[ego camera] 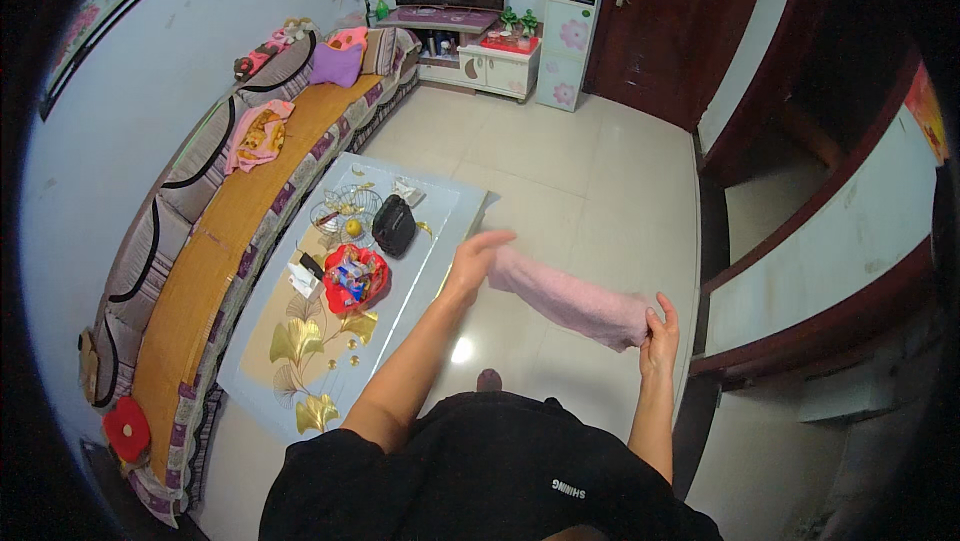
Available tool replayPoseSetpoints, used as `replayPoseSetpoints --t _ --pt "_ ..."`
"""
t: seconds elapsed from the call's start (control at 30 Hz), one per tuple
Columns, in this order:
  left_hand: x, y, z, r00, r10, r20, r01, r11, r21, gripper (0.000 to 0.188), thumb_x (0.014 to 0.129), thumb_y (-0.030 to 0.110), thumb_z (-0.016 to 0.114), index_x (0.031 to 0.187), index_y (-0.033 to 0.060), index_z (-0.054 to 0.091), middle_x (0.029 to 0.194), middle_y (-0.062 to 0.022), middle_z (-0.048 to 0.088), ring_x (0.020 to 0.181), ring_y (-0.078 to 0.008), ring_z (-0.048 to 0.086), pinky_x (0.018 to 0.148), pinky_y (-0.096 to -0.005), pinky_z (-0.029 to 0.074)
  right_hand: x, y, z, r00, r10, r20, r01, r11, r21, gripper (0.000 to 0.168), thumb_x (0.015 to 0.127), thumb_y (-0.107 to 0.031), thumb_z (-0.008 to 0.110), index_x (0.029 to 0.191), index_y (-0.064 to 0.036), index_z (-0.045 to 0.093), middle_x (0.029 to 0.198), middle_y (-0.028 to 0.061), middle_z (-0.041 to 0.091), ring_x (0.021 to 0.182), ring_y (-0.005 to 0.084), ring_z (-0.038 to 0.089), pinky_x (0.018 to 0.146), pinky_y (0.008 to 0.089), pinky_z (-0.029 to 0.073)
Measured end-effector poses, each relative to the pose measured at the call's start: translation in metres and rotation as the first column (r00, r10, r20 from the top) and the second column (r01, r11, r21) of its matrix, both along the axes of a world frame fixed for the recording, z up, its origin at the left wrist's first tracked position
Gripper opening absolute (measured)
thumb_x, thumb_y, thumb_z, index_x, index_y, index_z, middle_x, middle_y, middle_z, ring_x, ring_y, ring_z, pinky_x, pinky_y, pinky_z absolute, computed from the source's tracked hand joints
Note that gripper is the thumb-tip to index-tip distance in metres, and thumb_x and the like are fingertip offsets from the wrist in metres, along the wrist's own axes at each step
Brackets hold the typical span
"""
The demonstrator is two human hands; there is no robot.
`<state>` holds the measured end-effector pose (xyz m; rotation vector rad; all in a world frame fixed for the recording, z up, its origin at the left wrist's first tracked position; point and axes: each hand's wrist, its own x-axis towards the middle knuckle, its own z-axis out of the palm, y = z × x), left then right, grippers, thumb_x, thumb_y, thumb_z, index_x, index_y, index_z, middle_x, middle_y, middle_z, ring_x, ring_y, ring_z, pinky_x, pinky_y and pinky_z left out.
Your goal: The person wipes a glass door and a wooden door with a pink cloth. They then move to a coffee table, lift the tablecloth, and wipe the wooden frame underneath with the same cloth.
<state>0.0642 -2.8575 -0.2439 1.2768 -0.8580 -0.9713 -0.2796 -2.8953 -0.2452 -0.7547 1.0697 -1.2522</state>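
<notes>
A folded pink cloth, probably a towel, is stretched in the air between my two hands, above the tiled floor. My left hand grips its left end near the coffee table's edge, with the index finger pointing outward. At the lower right end, my right hand pinches the cloth between thumb and fingers. The cloth sags slightly and slopes down to the right. Parts of my left fingers are hidden behind it.
Left of me stands a coffee table bearing a red snack dish, a black bag, a wire basket and a tissue pack. Beyond it runs a long sofa. A TV cabinet and water dispenser stand ahead.
</notes>
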Motion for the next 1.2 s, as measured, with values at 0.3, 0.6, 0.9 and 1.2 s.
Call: replayPoseSetpoints --t 0.3,0.6,0.9,1.2 --pt "0.049 -0.045 -0.015 1.000 0.009 -0.020 -0.007 0.995 0.100 0.040 0.082 0.003 0.054 0.120 0.0013 0.065 0.114 -0.0083 0.066 0.100 -0.0173 0.061 0.091 -0.0298 0.048 0.047 -0.061 -0.010 0.964 0.224 -0.144 -0.235 0.970 -0.068 0.049 0.085 0.000 0.063 0.133 0.001 0.051 0.112 0.0122 0.062 0.097 0.0185 0.061 0.085 0.0315 0.050" --pt "0.099 -0.035 -0.027 0.710 0.268 0.651 -0.342 0.940 -0.013 0.041 0.076 0.002 0.067 0.117 0.0059 0.065 0.095 -0.0128 0.058 0.086 -0.0252 0.059 0.078 -0.0341 0.050 0.121 -0.112 -0.021 0.630 0.271 -0.728 -0.551 0.816 -0.173 0.060 0.078 0.001 0.064 0.136 0.002 0.047 0.127 0.0196 0.057 0.114 0.0293 0.059 0.100 0.0375 0.046" --pt "0.113 -0.042 -0.027 0.524 0.401 0.752 -0.506 0.856 -0.104 0.021 0.079 0.005 0.064 0.100 0.0058 0.065 0.090 -0.0152 0.056 0.083 -0.0325 0.060 0.074 -0.0395 0.049 0.158 -0.181 -0.022 0.367 0.160 -0.917 -0.733 0.657 -0.179 0.037 0.080 -0.005 0.064 0.117 -0.003 0.061 0.108 0.0185 0.061 0.101 0.0360 0.061 0.087 0.0421 0.049" --pt "0.092 -0.067 -0.008 0.500 0.413 0.761 -0.613 0.790 -0.026 0.014 0.078 0.006 0.068 0.092 0.0030 0.066 0.096 -0.0124 0.057 0.083 -0.0252 0.060 0.072 -0.0362 0.050 0.178 -0.276 -0.040 0.297 0.158 -0.942 -0.809 0.566 -0.160 0.017 0.084 -0.014 0.064 0.099 -0.006 0.064 0.097 0.0149 0.061 0.091 0.0353 0.061 0.077 0.0447 0.049"
